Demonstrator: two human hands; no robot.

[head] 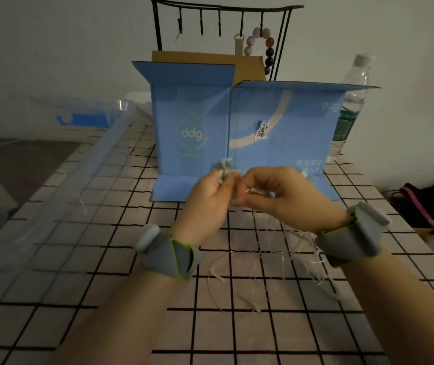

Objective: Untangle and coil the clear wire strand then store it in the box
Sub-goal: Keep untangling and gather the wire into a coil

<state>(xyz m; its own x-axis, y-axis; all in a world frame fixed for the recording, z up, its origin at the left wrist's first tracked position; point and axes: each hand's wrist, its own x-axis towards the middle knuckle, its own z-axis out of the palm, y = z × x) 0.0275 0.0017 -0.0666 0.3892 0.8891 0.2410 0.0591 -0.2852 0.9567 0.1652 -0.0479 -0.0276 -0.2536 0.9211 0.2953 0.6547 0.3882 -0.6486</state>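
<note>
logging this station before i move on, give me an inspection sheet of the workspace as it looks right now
surface: table under a white cloth with a black grid
job's things: clear wire strand, tangled, part held up, the rest trailing on the cloth; blue box, top flaps open, behind the hands
clutter: clear plastic bin at left; water bottle right of the box
grippers: left hand holds a bunched bit of strand; right hand pinches the strand
cables: nothing seen apart from the strand
surroundings: black hook rack behind the box with a bead string; dark cloth at far right
</note>
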